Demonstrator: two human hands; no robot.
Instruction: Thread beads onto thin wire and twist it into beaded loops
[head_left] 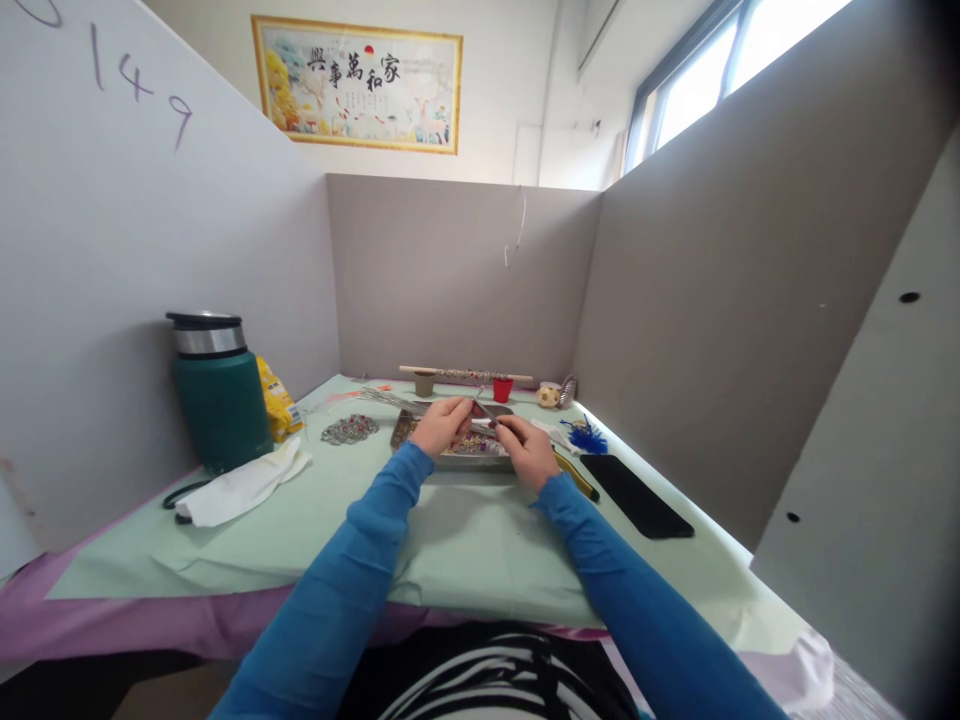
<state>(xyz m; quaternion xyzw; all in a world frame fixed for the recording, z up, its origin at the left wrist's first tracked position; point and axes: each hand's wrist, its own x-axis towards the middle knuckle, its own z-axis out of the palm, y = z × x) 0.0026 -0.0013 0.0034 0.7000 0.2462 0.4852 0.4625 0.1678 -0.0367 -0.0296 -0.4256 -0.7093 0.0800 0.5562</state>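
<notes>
While thin wire (486, 410) is pinched between left hand (442, 423) and right hand (525, 447) at frame centre — kept low over bead tray (450, 459), grip kept light.

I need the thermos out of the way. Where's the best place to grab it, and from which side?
Grip the green thermos around its upright body below the steel band, coming from its right front: the partition blocks its left, and the white cloth lies at its base.
</notes>
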